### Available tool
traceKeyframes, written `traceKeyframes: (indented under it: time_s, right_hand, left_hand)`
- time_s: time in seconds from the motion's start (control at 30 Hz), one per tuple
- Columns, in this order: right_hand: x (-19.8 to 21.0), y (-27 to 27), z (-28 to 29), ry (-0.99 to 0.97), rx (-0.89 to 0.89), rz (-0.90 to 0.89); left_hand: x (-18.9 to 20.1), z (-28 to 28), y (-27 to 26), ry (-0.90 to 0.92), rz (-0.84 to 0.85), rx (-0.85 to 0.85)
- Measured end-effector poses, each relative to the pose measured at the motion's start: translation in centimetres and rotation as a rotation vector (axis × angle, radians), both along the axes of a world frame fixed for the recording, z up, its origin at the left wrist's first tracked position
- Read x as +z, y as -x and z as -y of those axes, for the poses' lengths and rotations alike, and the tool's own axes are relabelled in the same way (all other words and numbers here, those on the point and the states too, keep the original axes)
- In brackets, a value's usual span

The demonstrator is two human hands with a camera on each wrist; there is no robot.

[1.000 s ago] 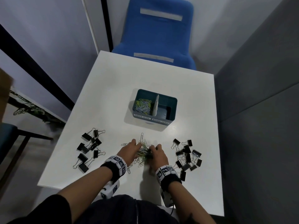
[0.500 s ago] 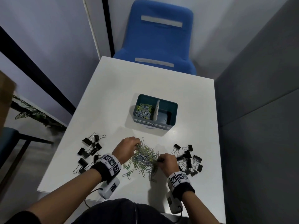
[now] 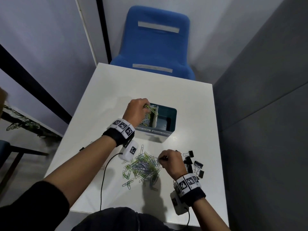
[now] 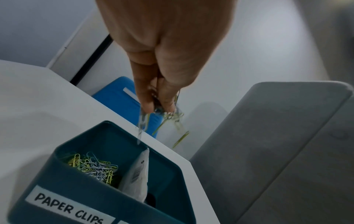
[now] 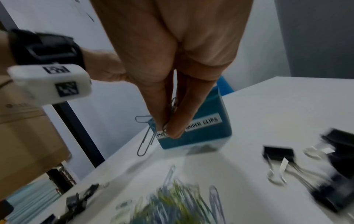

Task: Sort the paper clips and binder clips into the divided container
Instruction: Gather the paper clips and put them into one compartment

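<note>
Hanging over the left compartment of the teal divided container [image 3: 168, 114], the left hand [image 3: 136, 110] covers that compartment's far-left corner in the head view, and its fingertips [image 4: 148, 104] pinch a small bunch of paper clips [image 4: 172, 119] that trails down blurred, so their number cannot be made out. More yellow and pale blue paper clips already lie in that compartment [image 4: 93, 166], next to the white divider [image 4: 137, 172]. The right compartment looks dark and its contents cannot be told. On the front wall a white label reads "PAPER CLIPS" [image 4: 69, 208]; the label beside it is cut off in the left wrist view, and in the right wrist view it reads "...NDER CLIPS" [image 5: 203, 123], its first letters hidden behind the fingers.

The right hand [image 3: 171, 161] hovers low over the table [image 3: 191, 100], at the right edge of the loose pile of paper clips [image 3: 143, 165], its fingertips [image 5: 172, 128] closed on a few blue-grey clips [image 5: 145, 133] that dangle below them. The pile itself is smeared in the right wrist view. Black binder clips [image 3: 194, 162] lie just right of that hand, partly hidden by the wrist. A second group of binder clips [image 5: 76, 201], on the left side of the table, is hidden by the left forearm in the head view and only dimly seen in the right wrist view. Both wristbands carry square black-and-white markers [image 3: 123, 125].
</note>
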State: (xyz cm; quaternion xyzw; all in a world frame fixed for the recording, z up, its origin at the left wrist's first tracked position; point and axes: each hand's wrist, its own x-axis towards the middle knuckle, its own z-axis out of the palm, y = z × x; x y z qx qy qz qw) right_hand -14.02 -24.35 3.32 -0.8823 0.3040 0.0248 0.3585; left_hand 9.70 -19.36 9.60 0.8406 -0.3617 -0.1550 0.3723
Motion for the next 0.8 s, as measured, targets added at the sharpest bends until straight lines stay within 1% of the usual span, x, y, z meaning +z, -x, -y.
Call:
traceKeyframes:
  time_s: [0.1, 0.23, 0.37, 0.47, 0.57, 0.63, 0.7, 0.8]
  right_hand:
    - [2.7, -2.4, 1.3, 0.031, 0.014, 0.052]
    - [5.6, -7.3, 3.3, 0.134, 0.035, 0.14]
    - [7.2, -12.3, 4.9, 0.215, 0.038, 0.175]
    - [7.6, -13.8, 5.1, 0.232, 0.052, 0.177]
    - [6.4, -12.7, 4.9, 0.231, 0.04, 0.226]
    - [4.5, -10.8, 4.2, 0.186, 0.035, 0.239]
    - [2.2, -8.1, 3.2, 0.16, 0.049, 0.149]
    - [-1.8, -3.4, 1.5, 0.169, 0.13, -0.15]
  left_hand:
    - [-1.0, -0.4, -0.1, -0.077, 0.012, 0.058]
    - [-3.3, -3.9, 1.3, -0.173, 0.048, 0.11]
    - [-6.5, -8.0, 3.8, -0.316, 0.019, 0.101]
    - [-8.8, -10.7, 5.1, -0.434, -0.008, 0.068]
    - [-10.6, -13.1, 6.1, -0.531, -0.021, -0.002]
    - [-11.9, -14.5, 6.9, -0.616, -0.021, -0.06]
    - [-12.9, -15.5, 7.6, -0.711, -0.063, -0.126]
    - [-14.0, -16.2, 8.7, -0.799, -0.088, -0.18]
